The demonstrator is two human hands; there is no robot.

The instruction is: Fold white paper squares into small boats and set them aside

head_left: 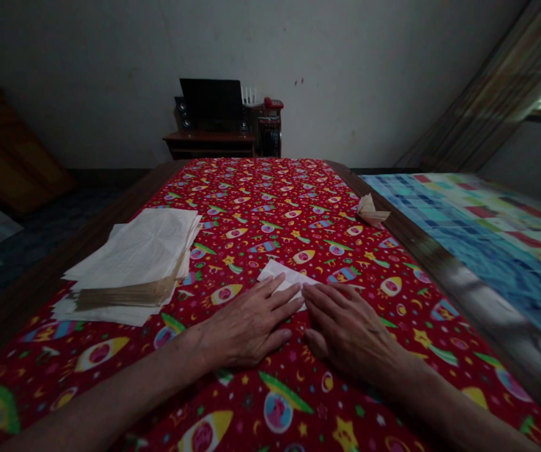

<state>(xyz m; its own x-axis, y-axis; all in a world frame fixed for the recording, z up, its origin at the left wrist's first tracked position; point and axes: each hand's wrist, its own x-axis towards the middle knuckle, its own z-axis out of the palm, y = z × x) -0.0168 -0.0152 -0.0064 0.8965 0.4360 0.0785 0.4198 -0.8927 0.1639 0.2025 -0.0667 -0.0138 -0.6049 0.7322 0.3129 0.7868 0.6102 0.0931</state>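
A small folded piece of white paper [270, 269] lies on the red patterned cloth in front of me, partly covered by my hands. My left hand [251, 323] rests flat on it, fingers stretched out across its near side. From the right, my right hand [346, 323] touches the paper's right end with its fingertips, the fingers extended and close together. To the left sits a stack of paper sheets [139, 245], white on top with brownish sheets beneath. A folded paper piece [369, 210] stands near the cloth's right edge.
The red cloth [261, 216] covers a table with a dark wooden border [421, 251]. A bed with a checkered cover [440, 232] adjoins on the right. Beyond the far end are a monitor [211, 99] and a red telephone [273, 103]. A wooden cabinet [11, 150] stands at left.
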